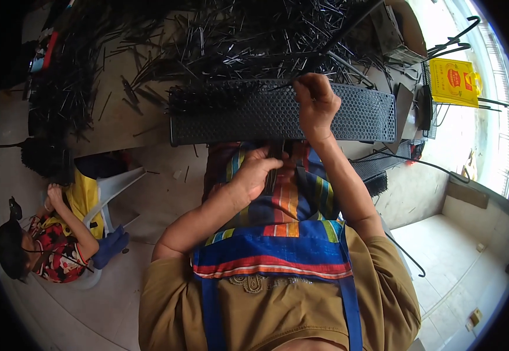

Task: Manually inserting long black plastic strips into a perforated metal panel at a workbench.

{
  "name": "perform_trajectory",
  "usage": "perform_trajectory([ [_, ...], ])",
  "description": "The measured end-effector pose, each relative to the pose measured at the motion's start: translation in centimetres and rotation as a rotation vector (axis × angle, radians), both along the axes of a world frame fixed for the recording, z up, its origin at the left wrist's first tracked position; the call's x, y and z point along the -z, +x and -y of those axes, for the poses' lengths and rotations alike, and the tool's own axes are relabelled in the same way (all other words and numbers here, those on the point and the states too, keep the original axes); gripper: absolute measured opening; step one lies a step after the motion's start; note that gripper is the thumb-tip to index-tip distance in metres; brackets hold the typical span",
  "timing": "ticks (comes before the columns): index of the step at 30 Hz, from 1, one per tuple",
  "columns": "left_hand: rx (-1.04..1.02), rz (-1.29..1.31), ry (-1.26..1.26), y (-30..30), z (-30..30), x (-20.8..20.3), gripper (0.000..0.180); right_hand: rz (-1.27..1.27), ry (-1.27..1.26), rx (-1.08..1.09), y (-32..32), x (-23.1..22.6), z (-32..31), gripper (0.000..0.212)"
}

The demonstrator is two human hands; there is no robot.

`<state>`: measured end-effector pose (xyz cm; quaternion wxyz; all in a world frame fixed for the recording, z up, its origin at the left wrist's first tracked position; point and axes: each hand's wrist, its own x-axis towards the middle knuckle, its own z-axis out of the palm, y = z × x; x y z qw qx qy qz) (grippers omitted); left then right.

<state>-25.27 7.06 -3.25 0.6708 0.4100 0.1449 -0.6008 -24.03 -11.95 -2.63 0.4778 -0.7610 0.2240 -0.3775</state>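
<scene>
A long black panel (342,114) full of small honeycomb holes lies across the front of the work table, above my lap. Short black bristles (207,100) stand packed along its left part and thin out toward the middle. Over the panel's right half, my right hand (319,104) pinches a thin black strip (279,88) that points left toward the bristle row. Lower down, over the striped apron, my left hand (258,171) is closed around a few dark thin strips (272,180), partly hidden by its fingers.
Loose black strips (237,44) are heaped across the table. At the back right stands an open cardboard box (403,32). A yellow bag (453,82) hangs by the window near black hooked rods (456,41). On the left, another person (61,245) sits by a dark bristly piece (46,159).
</scene>
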Motion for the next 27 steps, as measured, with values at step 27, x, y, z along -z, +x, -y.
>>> perform_trajectory([
  [27,-0.343,0.100,0.091,3.0,3.1,0.3,0.006,-0.324,-0.505,-0.283,3.3,-1.4,0.3,0.012],
])
